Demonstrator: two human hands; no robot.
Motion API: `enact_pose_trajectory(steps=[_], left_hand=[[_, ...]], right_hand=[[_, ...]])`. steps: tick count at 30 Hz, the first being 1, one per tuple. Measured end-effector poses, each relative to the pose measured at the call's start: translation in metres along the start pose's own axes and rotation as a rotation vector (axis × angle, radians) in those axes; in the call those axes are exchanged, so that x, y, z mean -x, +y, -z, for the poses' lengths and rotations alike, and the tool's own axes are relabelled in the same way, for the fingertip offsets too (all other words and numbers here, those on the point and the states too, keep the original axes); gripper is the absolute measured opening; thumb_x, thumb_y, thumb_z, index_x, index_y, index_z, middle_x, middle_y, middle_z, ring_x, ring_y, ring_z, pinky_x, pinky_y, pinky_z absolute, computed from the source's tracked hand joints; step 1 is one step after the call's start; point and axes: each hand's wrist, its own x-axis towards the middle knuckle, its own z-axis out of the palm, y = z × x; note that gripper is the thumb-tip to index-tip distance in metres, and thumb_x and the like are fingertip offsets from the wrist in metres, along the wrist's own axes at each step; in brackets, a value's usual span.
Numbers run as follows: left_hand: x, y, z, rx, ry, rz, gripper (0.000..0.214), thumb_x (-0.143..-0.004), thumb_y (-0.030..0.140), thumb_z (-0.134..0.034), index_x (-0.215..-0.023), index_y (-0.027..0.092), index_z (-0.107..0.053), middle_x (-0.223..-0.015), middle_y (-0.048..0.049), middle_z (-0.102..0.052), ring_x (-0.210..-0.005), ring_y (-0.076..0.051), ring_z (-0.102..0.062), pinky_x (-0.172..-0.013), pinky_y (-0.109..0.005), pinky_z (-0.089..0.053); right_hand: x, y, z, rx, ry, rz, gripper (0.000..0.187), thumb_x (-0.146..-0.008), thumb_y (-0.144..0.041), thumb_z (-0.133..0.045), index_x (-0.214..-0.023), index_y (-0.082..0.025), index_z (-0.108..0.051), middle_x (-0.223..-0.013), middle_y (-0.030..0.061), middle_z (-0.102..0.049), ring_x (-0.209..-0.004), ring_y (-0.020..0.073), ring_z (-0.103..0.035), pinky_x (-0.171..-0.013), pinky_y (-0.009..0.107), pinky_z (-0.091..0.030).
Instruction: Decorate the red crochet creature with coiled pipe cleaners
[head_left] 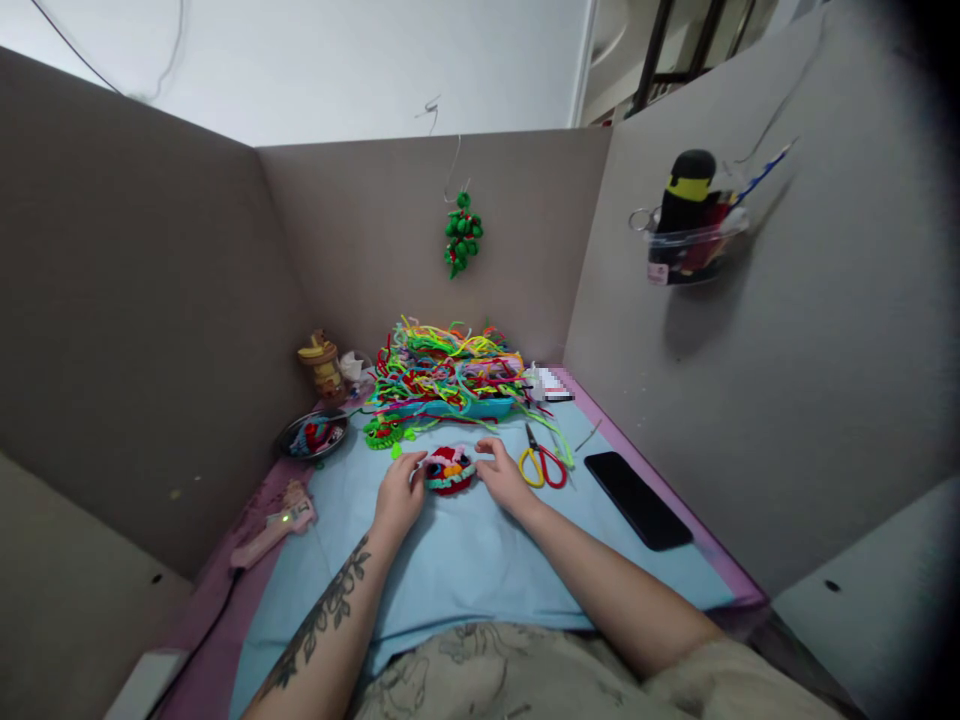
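Note:
A round red pipe-cleaner figure (451, 480) with dark blue eyes, an orange beak and pink and mint wavy trims lies in front of me on the light blue cloth (465, 570). At its left edge, my left hand (403, 490) has curled fingers and thumb against it. My right hand (507, 478) is at the right side, its index finger and thumb apart and close to the edge; whether they touch is unclear. A green pipe-cleaner figure (383, 432) sits behind my left hand. Scissors (541, 466) with yellow and red handles lie beside my right hand.
A blue tray (487, 409) heaped with colourful pipe cleaners (450, 365) stands behind. Left are a dark bowl (281, 440) and a pink glue gun (277, 530) with a cord. A black phone (637, 500) lies right. Grey partitions (525, 230) surround the table.

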Motion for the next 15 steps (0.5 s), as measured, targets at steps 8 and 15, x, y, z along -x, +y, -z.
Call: enact_pose_trajectory(steps=[8,15], left_hand=[[0.002,-0.003,0.0,-0.004,-0.027,-0.048,0.037,-0.074,0.0,-0.045,-0.086,0.021,-0.073,-0.099,-0.0062,-0.065,-0.09,-0.019,-0.06,-0.084,-0.036,-0.05],[0.003,0.0,-0.001,-0.059,-0.073,-0.178,0.047,-0.069,-0.004,-0.044,-0.092,0.024,-0.074,-0.103,-0.0063,-0.066,-0.093,-0.021,-0.058,-0.084,-0.04,-0.049]], right_hand=[[0.011,-0.026,0.006,0.134,-0.076,0.265,0.027,-0.078,-0.011,-0.051,-0.099,-0.021,-0.066,-0.113,0.0085,-0.055,-0.103,0.0204,-0.057,-0.09,0.038,-0.047],[0.013,-0.031,0.007,0.248,-0.089,0.407,0.033,-0.077,-0.006,-0.053,-0.098,-0.023,-0.073,-0.112,0.0085,-0.061,-0.096,0.0211,-0.056,-0.089,0.039,-0.049]])
